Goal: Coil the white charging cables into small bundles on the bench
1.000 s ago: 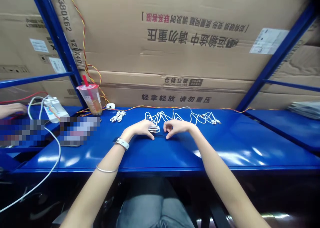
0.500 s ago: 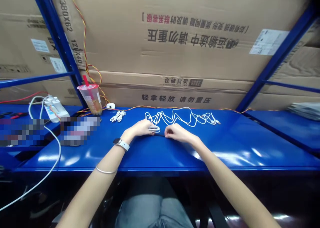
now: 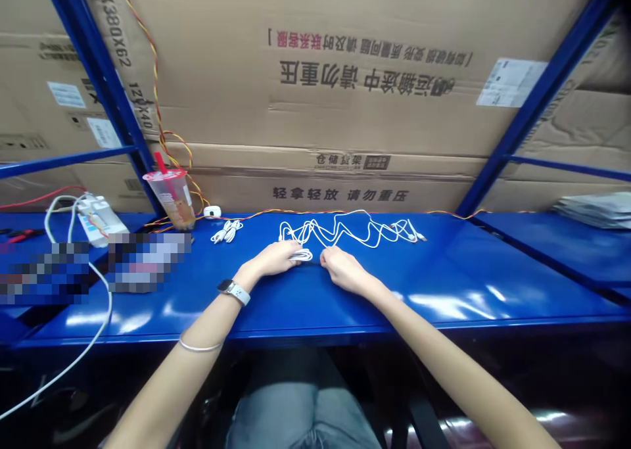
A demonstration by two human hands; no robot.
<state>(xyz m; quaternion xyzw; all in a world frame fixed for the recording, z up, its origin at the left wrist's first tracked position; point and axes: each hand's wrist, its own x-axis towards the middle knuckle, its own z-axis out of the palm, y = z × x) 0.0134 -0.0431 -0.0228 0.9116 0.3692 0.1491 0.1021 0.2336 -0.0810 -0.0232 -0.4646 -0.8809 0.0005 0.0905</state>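
Observation:
My left hand (image 3: pixel 280 258) is closed around a looped white cable (image 3: pixel 302 255), whose coils stick out past its fingertips. Just to its right, my right hand (image 3: pixel 342 268) has its fingers pinched together. A thin dark strip or shadow shows faintly on the blue surface between the two hands; what the right fingers hold is hidden. Behind the hands, loose white cables (image 3: pixel 362 238) lie in zigzags on the blue table (image 3: pixel 276 311). Left of them rests a bundled white cable (image 3: pixel 227 231).
A drink cup with a red straw (image 3: pixel 172 199) stands at the back left near a small white case (image 3: pixel 212 212). Farther left sits a white power strip (image 3: pixel 102 219). Cardboard (image 3: pixel 236 114) walls the back between blue posts. Stacked flat packets (image 3: pixel 596 210) lie at far right.
The view has shifted slightly, moving the scene a little left. My right hand has turned so that its knuckles face up more. The left hand keeps the looped cable.

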